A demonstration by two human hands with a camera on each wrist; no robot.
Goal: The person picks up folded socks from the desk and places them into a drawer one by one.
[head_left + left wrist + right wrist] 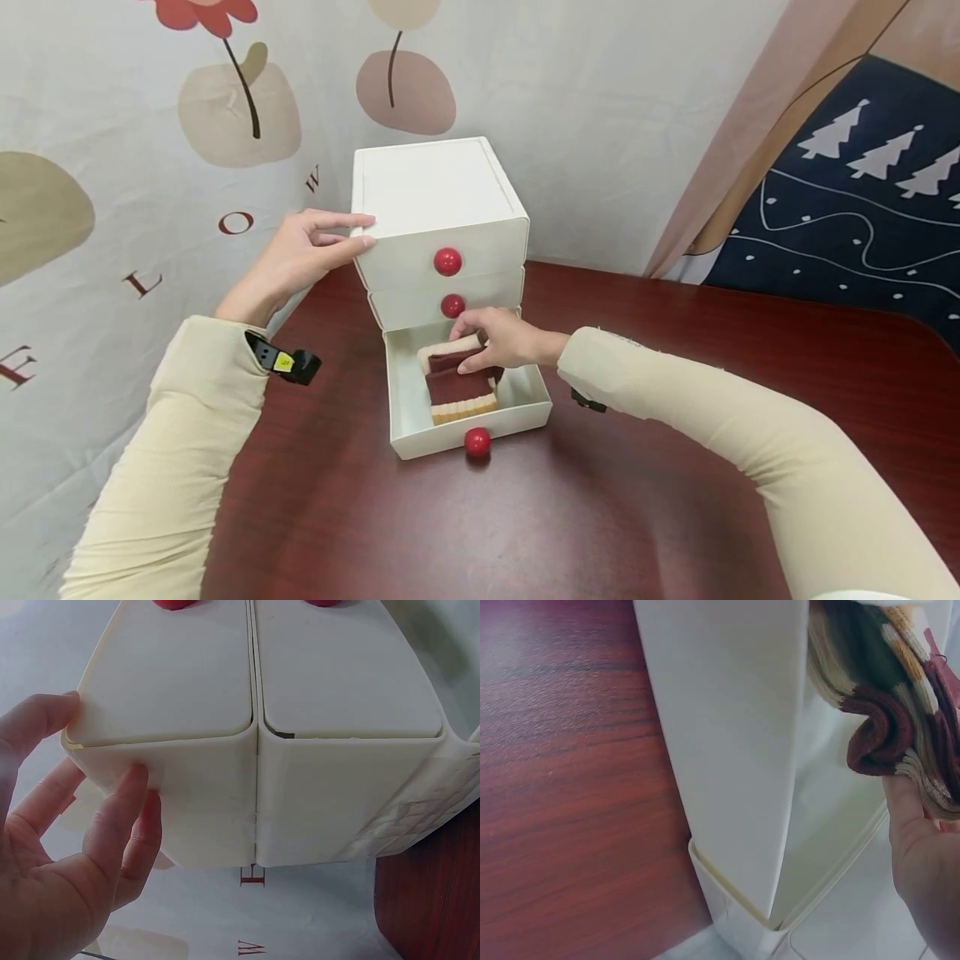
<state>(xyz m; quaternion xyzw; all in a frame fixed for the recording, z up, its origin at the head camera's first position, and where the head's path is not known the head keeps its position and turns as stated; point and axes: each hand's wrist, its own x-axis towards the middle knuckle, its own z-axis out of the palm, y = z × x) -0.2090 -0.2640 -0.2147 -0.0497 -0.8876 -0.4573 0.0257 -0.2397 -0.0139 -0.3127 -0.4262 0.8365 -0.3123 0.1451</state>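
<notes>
A white drawer unit (442, 187) stands on the table, its bottom drawer (408, 446) pulled out. Inside that drawer lie folded knit socks (459, 387), dark red and cream with mustard edges; green also shows in the right wrist view. My right hand (506, 337) reaches in from the right and pinches the socks (885, 731) at their back end, its far fingertips partly hidden. With fingers nearly straight, my left hand (303, 246) touches the upper left front corner of the unit. Thumb and fingers of the left hand (82, 847) sit around that corner in the left wrist view.
The two upper drawers are closed, each with a red round knob (447, 262). Another red knob (477, 442) is on the open drawer's front. A printed curtain (585, 125) hangs behind the dark red table (525, 525), and a navy tree-patterned cloth (847, 200) is at right.
</notes>
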